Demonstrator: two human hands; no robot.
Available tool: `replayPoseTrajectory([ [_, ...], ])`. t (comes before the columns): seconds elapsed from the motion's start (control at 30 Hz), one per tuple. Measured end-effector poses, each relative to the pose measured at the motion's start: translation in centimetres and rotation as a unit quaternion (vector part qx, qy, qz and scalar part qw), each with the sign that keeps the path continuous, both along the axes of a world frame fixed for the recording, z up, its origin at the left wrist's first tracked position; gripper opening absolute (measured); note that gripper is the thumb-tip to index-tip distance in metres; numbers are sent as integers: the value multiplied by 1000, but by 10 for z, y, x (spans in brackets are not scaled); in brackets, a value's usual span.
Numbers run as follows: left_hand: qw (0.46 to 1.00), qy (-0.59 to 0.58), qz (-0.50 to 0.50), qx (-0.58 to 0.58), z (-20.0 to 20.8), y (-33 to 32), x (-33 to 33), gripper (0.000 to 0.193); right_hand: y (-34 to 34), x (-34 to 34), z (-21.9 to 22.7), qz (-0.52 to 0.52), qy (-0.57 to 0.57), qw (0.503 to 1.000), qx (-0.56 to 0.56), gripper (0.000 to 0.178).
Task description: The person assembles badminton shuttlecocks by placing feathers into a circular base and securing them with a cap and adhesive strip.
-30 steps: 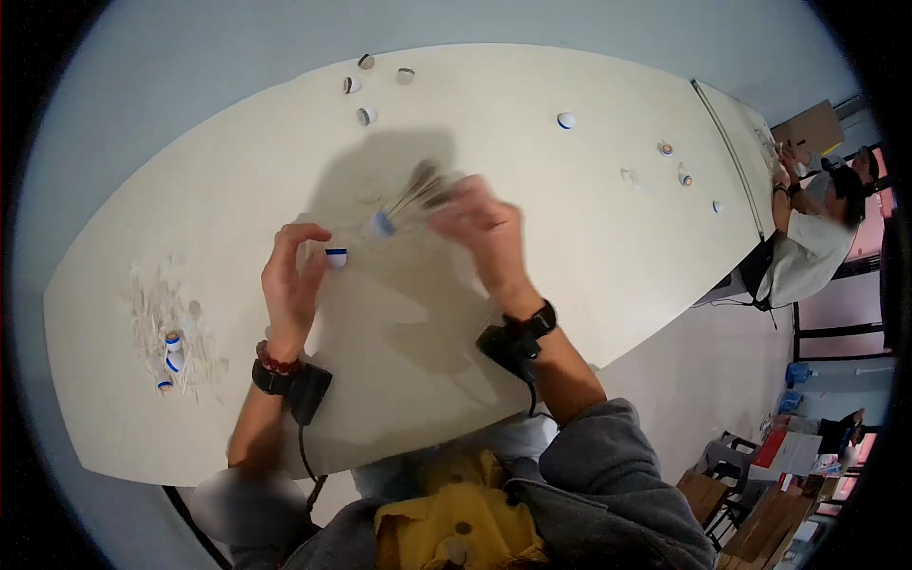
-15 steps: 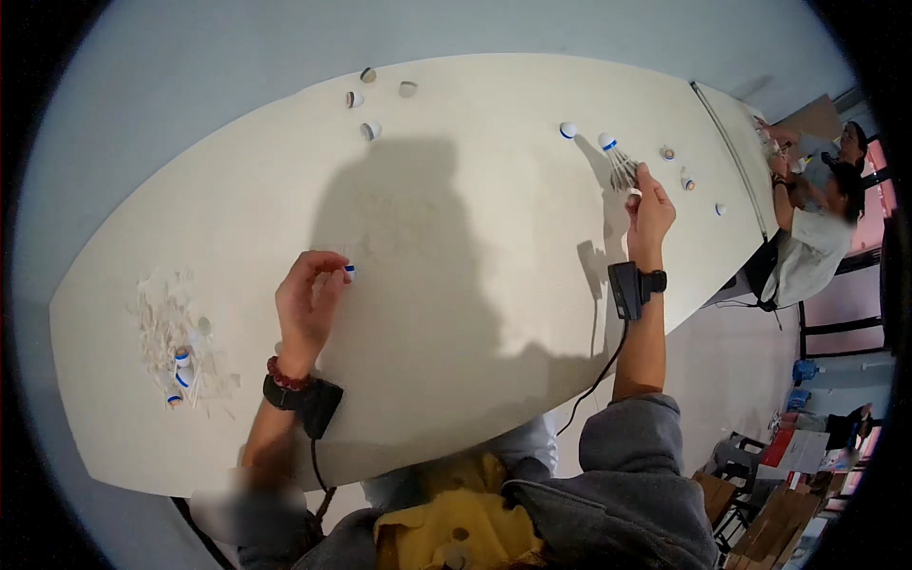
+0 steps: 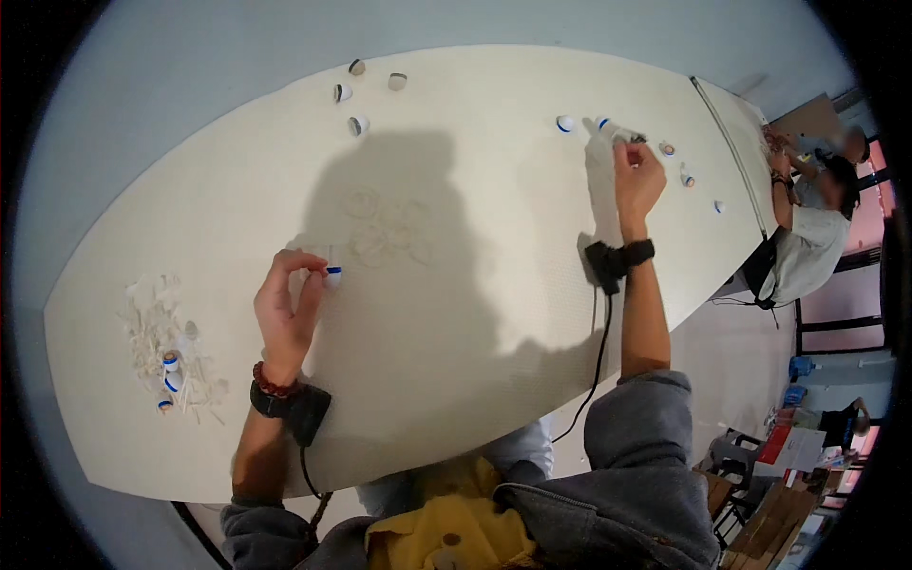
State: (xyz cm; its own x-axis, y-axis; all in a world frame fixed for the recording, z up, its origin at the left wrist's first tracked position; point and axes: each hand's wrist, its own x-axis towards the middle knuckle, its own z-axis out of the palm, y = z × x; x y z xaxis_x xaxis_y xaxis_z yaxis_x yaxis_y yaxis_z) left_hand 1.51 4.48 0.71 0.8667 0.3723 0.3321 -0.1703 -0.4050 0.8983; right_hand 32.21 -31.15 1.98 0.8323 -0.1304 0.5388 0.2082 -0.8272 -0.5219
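My left hand [image 3: 293, 309] is closed in a pinch at the left centre of the table. Between thumb and fingertips it holds a white shuttlecock head [image 3: 333, 276] with a blue band, and thin pale stems rise from it. At the far right, the closed fingers of my right hand [image 3: 640, 182] are at the feathered end of a shuttlecock [image 3: 616, 131], whose blue-banded head points to the far left. My fingers partly hide its skirt. Just left of it sits a loose white shuttlecock head [image 3: 565, 123].
A pile of feather pieces [image 3: 152, 328] with several banded heads [image 3: 172, 382] lies at left. More heads [image 3: 358, 125] sit at the far edge and right. Faint rings [image 3: 389, 228] lie mid-table. A strip [image 3: 730, 142] crosses the right end; people [image 3: 812, 228] work beyond.
My right hand has moved farther away with the shuttlecock, which now lies lower and more sideways. My left hand has shifted slightly left, still pinching the banded head.
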Motion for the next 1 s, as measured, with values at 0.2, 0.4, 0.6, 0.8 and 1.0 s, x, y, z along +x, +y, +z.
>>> replayPoseTrajectory([
  [0.2,999,4,-4,-34,1,-2,0,19,2,20,11,83,138,975,153,44],
  [0.4,1000,-16,-13,8,-1,1,-1,16,2,1,-25,158,120,978,72,41],
  [0.6,997,9,1,78,6,2,-5,12,-14,-16,-15,126,-13,971,-205,37],
  [0.8,992,-9,8,128,2,4,-10,12,-60,7,-65,67,-58,943,-320,51],
  [1.0,978,26,100,183,32,0,-69,19,-62,0,-51,111,-59,971,-204,35],
])
